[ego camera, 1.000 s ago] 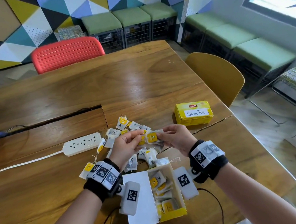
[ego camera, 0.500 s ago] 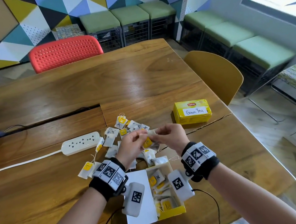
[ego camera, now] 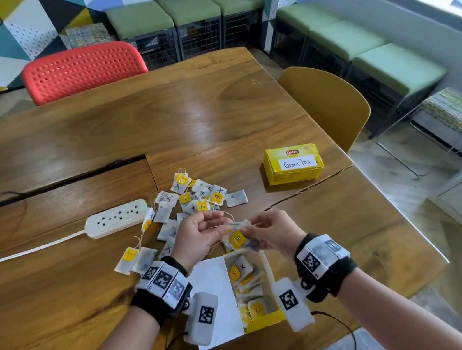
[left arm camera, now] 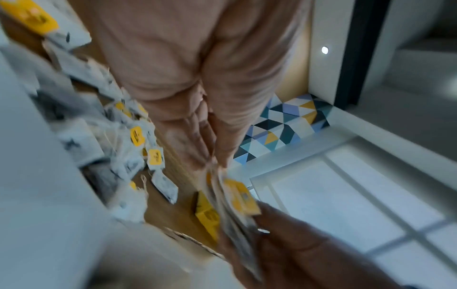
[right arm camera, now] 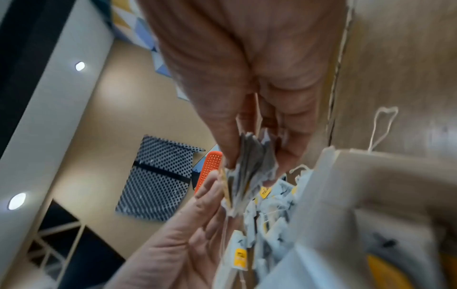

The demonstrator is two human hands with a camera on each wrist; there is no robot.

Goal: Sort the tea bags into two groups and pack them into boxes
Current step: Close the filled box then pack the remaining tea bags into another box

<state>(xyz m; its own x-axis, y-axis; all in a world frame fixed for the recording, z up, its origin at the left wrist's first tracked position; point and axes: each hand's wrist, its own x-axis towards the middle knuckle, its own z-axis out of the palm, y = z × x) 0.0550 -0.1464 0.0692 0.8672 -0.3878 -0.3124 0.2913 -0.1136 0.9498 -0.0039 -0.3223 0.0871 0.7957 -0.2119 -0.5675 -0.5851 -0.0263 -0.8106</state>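
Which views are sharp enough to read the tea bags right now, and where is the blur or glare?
Head view: sharp, Green Tea box label readable, glare streaks on the table, window overexposed, edges bent by the wide lens. Left wrist view: motion-smeared, tea bags show only as yellow and white blobs. Right wrist view: also smeared, held bags and open box soft.

Head view: high, facing forward-down over tabletop (ego camera: 215,112). Wrist views: very close, blurred, looking along fingers (left arm camera: 197,140). All three share held tea bags (ego camera: 236,238).
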